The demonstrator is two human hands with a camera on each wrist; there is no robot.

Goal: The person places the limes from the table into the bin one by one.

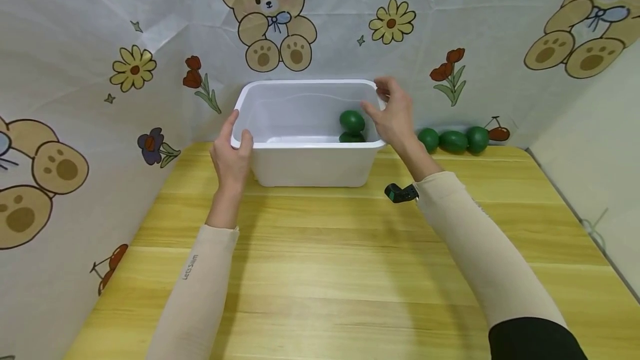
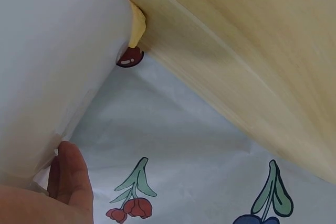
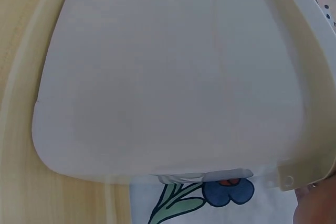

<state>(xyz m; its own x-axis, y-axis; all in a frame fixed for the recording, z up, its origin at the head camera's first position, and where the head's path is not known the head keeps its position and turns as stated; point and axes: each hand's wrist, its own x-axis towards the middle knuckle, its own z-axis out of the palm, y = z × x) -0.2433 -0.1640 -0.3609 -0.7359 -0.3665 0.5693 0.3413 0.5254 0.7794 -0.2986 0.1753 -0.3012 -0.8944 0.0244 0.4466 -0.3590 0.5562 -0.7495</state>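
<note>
A white plastic bin (image 1: 312, 165) stands at the back of the table. Two green, lime-like fruits (image 1: 352, 121) lie in its right end, the nearer one partly hidden behind the front wall. My left hand (image 1: 231, 154) holds the bin's left end, thumb by the front rim and fingers along the outside. At the opposite end, my right hand (image 1: 395, 115) grips the right rim with the thumb on the inner side. The left wrist view shows left-hand fingers (image 2: 73, 174) against the bin's outer wall (image 2: 58, 51).
Several more green fruits (image 1: 453, 141) sit in a row at the back right, behind my right forearm. A small yellow piece (image 2: 137, 24) shows beside the bin. A cloth (image 1: 345, 60) printed with bears and flowers hangs behind the wooden table (image 1: 320, 271).
</note>
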